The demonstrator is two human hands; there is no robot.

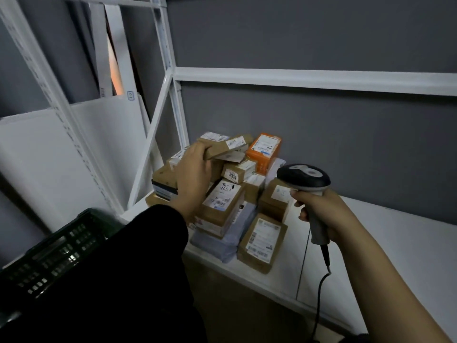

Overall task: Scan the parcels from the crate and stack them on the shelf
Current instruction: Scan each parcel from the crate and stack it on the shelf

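Gripping a brown parcel (223,147) atop the shelf (395,233) pile (222,201), my left hand (193,172) hides its fingers; right hand (324,214) clamps the scanner (305,178).

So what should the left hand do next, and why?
Probably lower the flat brown cardboard parcel onto the pile and let go: the left hand grips it atop that pile on the white shelf, and the right hand holds the grey handheld scanner aside.

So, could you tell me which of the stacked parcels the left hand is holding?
The flat brown cardboard parcel atop the pile, beside the orange box; the left hand grips its end.
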